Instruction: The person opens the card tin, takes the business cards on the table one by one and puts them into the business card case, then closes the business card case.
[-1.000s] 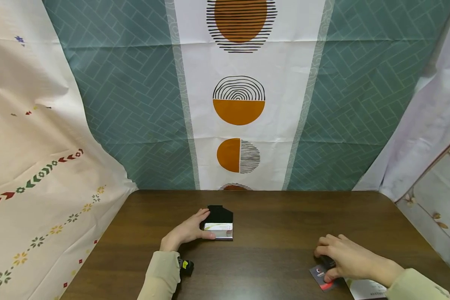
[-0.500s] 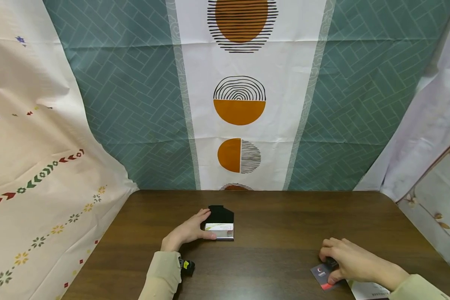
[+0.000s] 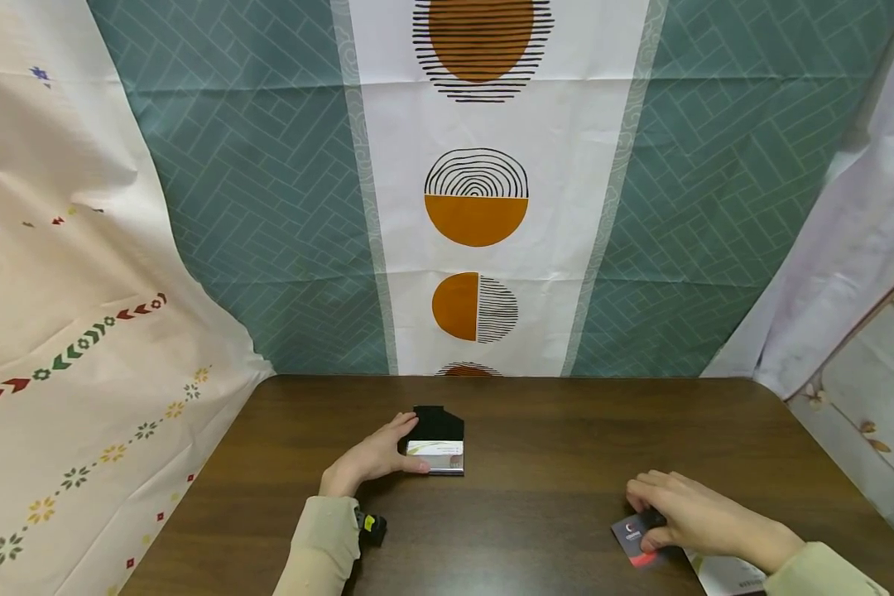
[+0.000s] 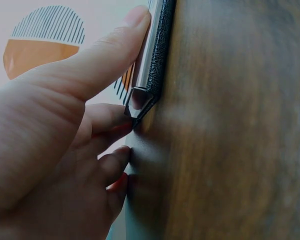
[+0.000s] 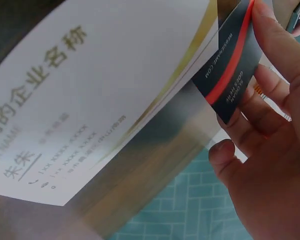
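Near the table's back middle, my left hand (image 3: pixel 368 457) holds a business card case (image 3: pixel 449 460) at its left edge, thumb along the front. The black lid (image 3: pixel 438 424) lies folded back, and white cards show in the silver-edged half. In the left wrist view, the thumb presses the case's metal side (image 4: pixel 146 55); its black textured cover lies towards the table. At the right, my right hand (image 3: pixel 704 515) pinches a dark business card (image 3: pixel 629 534) with a red stripe. In the right wrist view, thumb and fingers grip that card (image 5: pixel 235 65) by one edge.
A white card (image 3: pixel 726 573) with gold trim and print lies under my right wrist, partly covered by the sleeve. A black device (image 3: pixel 372 528) sits at my left wrist. Patterned cloth (image 3: pixel 477 314) hangs behind the brown wooden table (image 3: pixel 536 463).
My right hand has shifted slightly right, then back left, with the dark card moving a little up and left in the view. My left hand and the card case stay in place.
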A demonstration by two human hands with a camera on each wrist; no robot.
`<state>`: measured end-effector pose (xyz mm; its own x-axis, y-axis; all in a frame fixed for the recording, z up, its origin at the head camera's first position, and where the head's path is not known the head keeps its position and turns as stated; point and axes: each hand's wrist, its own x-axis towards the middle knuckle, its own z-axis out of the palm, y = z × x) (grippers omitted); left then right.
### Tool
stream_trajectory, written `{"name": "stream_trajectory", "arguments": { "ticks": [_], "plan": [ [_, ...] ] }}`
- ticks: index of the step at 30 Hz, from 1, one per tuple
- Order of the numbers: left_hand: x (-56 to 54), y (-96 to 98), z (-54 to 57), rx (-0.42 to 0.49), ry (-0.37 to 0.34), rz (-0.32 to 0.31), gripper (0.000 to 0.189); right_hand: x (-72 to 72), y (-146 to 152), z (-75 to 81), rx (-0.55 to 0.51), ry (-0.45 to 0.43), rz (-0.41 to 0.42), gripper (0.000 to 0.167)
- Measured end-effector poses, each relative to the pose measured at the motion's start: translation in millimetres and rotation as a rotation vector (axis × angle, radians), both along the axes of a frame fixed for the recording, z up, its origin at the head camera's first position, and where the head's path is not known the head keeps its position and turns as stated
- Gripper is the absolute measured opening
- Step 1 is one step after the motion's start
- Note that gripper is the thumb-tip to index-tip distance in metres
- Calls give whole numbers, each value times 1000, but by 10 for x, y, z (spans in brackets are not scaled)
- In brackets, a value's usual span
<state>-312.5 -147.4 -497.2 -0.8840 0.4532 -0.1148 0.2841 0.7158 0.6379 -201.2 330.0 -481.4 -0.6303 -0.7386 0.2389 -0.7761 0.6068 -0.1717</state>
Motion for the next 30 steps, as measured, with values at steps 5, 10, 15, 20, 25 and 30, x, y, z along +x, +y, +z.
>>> {"name": "stream_trajectory", "arguments": {
  "ticks": [5, 10, 15, 20, 25, 30],
  "plan": [
    [-7, -16, -3, -10, 6, 4, 97, -47, -37, 35, -32, -19, 38, 37],
    [7, -9, -5, 6, 7, 0, 97, -108, -85, 82, -40, 11, 104, 28],
    [8, -7, -13, 19, 9, 1, 97, -165, -192, 172, -30, 24, 137, 24],
    [17, -16, -24, 10, -3, 6, 97, -250, -338, 253, -37, 7, 161, 24],
    [17, -15, -9, 8, 7, -5, 97, -359, -508, 317, -33, 15, 176, 23],
    [5, -14, 3, -7, 9, -8, 97, -464, -694, 354, -9, -34, 186, 20]
  ]
}}
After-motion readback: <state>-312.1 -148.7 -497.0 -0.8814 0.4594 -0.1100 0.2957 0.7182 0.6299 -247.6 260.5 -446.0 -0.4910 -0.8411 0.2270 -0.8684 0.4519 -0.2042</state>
